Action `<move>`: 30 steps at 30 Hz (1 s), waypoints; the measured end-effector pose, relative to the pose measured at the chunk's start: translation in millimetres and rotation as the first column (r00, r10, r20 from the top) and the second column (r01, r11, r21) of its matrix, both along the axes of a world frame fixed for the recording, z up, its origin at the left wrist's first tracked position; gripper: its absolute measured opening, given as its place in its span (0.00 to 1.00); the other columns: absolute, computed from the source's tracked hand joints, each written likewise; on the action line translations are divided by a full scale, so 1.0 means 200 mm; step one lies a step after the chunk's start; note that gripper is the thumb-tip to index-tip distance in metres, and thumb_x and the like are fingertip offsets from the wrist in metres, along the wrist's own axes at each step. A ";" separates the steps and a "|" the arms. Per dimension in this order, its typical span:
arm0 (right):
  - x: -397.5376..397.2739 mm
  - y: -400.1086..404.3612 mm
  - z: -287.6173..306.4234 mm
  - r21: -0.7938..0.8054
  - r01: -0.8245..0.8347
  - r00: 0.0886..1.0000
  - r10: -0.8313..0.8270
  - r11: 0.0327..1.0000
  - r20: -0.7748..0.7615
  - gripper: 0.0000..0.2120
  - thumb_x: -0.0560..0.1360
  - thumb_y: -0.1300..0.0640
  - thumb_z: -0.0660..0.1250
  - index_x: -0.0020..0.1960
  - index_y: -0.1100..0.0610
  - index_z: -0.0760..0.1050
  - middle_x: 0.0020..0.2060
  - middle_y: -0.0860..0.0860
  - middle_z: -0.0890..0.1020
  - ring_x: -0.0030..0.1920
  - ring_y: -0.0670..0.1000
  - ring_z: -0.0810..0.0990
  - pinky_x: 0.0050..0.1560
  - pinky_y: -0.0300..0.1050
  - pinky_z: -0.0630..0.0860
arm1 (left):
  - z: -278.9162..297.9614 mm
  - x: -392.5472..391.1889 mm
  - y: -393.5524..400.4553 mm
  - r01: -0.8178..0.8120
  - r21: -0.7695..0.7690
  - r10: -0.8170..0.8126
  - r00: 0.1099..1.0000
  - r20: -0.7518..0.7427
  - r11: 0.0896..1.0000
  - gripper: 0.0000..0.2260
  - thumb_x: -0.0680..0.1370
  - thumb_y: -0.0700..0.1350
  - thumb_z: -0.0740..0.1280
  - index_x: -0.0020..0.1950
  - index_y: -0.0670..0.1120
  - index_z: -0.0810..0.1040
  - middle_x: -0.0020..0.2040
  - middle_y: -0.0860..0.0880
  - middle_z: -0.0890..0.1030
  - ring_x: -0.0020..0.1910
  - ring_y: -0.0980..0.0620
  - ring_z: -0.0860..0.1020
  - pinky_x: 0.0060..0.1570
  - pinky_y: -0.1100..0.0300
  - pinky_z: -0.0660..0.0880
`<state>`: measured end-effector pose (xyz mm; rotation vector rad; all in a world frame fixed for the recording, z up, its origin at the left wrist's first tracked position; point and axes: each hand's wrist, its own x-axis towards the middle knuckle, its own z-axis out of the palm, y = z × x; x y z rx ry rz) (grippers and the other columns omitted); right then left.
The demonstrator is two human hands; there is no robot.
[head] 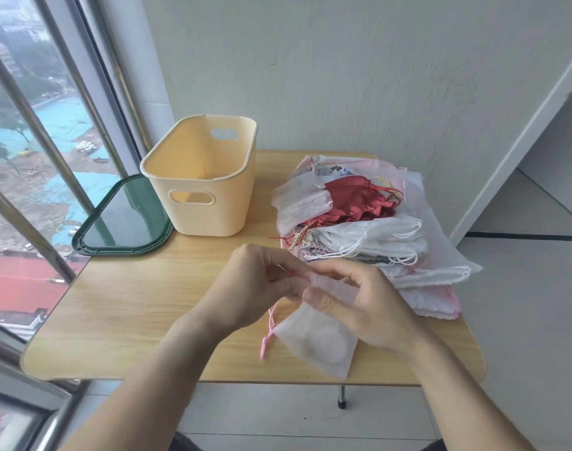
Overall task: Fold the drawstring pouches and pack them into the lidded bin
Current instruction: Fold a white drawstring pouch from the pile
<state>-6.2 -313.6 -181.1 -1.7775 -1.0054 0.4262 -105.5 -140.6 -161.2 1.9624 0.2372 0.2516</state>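
Head view, both hands [314, 294] pinching white pouch [317, 343], pouch pile [359, 229] right, bin [200, 177], lid [121, 219] left.

Lighting: bright, even daylight from tall metal-framed window [33, 151] at left. Shadows: soft, faint, w/ slight sheen on light wooden tabletop [121, 307]. Glare: reflection on dark green rounded plastic lid [125, 219]. Distortion: wide-angle, edges bow. Focus: mild softness overall; frame corners blurrier.
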 end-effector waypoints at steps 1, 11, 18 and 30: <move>0.00 0.00 0.00 0.009 0.007 1.000 -0.007 1.000 -0.004 0.18 0.72 0.44 0.75 0.60 0.49 0.82 0.52 0.41 0.85 0.55 0.43 0.82 0.56 0.36 0.74 | 0.00 0.00 -0.01 -0.007 -0.005 0.007 1.000 -0.003 1.000 0.05 0.73 0.35 0.75 0.46 0.42 0.86 0.37 0.47 0.86 0.38 0.51 0.86 0.40 0.66 0.79; 0.04 -0.03 -0.01 -0.005 -0.021 0.999 0.021 1.000 -0.037 0.16 0.74 0.68 0.73 0.58 0.53 0.82 0.54 0.43 0.85 0.58 0.40 0.81 0.60 0.33 0.74 | 0.03 -0.02 0.06 0.011 0.182 0.015 0.990 -0.139 0.983 0.03 0.69 0.41 0.80 0.39 0.46 0.87 0.29 0.47 0.83 0.28 0.50 0.81 0.35 0.60 0.80; 0.04 -0.02 -0.04 -0.204 -0.136 0.989 0.145 0.969 0.031 0.18 0.72 0.65 0.73 0.60 0.51 0.81 0.54 0.40 0.84 0.59 0.42 0.81 0.65 0.43 0.75 | 0.03 -0.03 0.07 0.067 0.231 -0.012 0.973 -0.232 0.971 0.06 0.69 0.44 0.79 0.36 0.44 0.85 0.26 0.48 0.81 0.23 0.54 0.76 0.28 0.62 0.75; 0.02 0.07 -0.04 -0.073 -0.103 0.992 0.097 0.992 -0.083 0.06 0.79 0.50 0.70 0.52 0.48 0.84 0.27 0.49 0.63 0.29 0.51 0.60 0.31 0.50 0.57 | 0.02 -0.02 0.07 -0.090 0.271 0.128 0.984 -0.125 0.958 0.09 0.72 0.48 0.76 0.36 0.44 0.84 0.25 0.48 0.80 0.22 0.57 0.74 0.25 0.69 0.67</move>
